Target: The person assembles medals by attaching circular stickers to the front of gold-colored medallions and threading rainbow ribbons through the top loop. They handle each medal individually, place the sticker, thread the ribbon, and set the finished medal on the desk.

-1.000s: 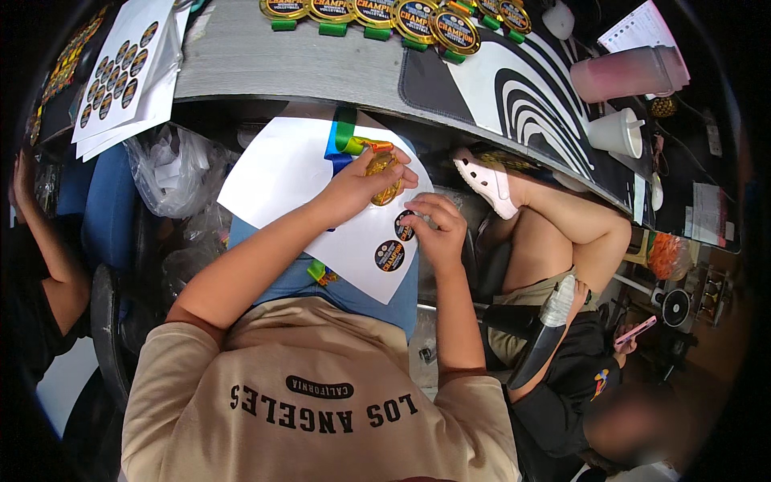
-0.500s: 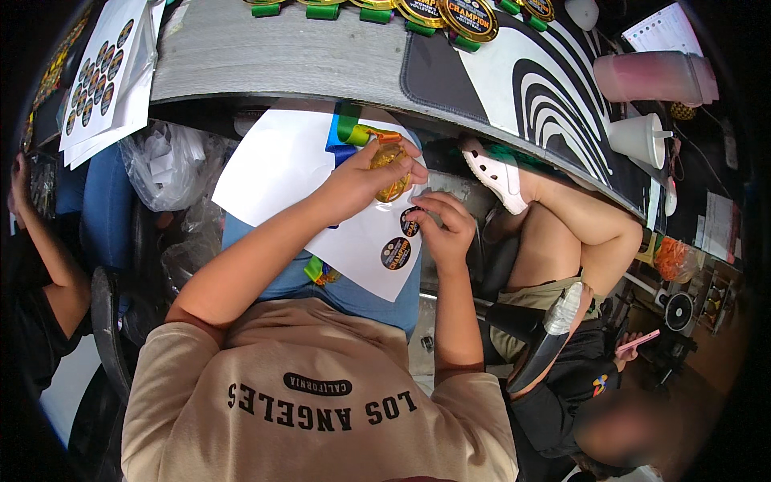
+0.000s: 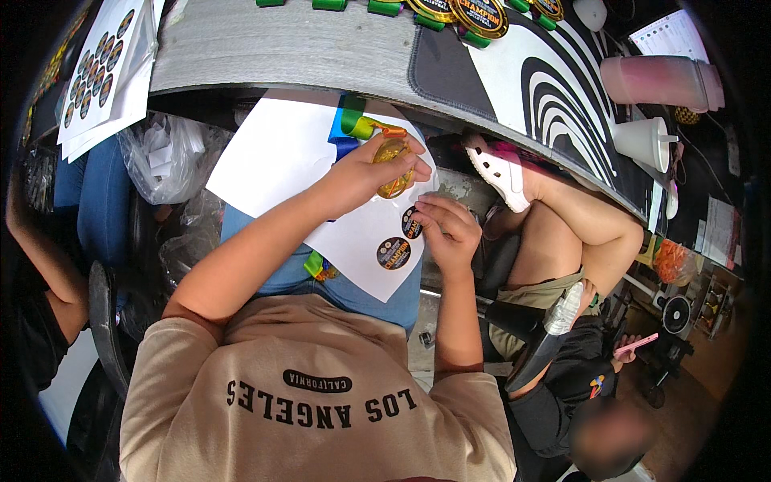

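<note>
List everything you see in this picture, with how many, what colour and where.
Round gold medal: one, gold, on a rainbow ribbon, held above the lap.
White backing sheet: one, on the lap.
Round dark stickers: two, black with gold, near the sheet's right edge.
White sticker sheets: a stack, dark round stickers, upper left.
Grey tabletop: one, along the top.
Black-and-white striped mat: one, on the table, right.
Finished medals: a row, gold and black, green ribbons, top edge.
Pink lidded tumbler: one, upper right.
White cup: one, below the tumbler.
Clear plastic bag: one, left of the lap.
Seated co-worker's white clog: one, right.
Left hand: holds the medal.
Right hand: fingers at the upper sticker.
</note>
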A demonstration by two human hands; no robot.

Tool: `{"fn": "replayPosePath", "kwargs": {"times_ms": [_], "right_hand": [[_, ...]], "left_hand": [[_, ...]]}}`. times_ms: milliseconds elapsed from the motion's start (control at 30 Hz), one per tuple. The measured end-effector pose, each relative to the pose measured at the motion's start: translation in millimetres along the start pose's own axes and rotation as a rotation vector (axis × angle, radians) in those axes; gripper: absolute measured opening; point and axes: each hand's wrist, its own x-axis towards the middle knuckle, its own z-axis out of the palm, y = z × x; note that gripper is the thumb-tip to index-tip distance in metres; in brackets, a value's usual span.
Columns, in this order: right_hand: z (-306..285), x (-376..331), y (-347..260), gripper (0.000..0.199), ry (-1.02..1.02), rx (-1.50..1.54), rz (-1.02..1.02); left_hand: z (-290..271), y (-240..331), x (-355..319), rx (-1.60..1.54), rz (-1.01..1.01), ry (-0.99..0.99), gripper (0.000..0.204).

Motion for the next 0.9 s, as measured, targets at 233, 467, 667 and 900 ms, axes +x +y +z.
{"fn": "replayPosePath", "kwargs": {"times_ms": [233,467,667,900], "right_hand": [[-7.5,6.5,-10.9,0.009,-0.09,-0.044,0.037],[-10.2,8.2,-14.6,0.009,-0.108,-0.09,-0.01],[-6.9,3.6,-10.6,0.02,-0.068,-0.046,0.069],[4.3,1.0,9.2,0.065,-0.09,0.321,0.585]], "left_hand": [[1.3,3.0,-0.9,0.019,-0.019,0.002,0.03],[1.3,2.9,0.2,0.037,-0.022,-0.005,0.031],[0.4,1.0,0.5,0.027,-0.014,-0.003,0.032],[0.9,1.1,-2.2,0.033,-0.004,-0.026,0.03]]}}
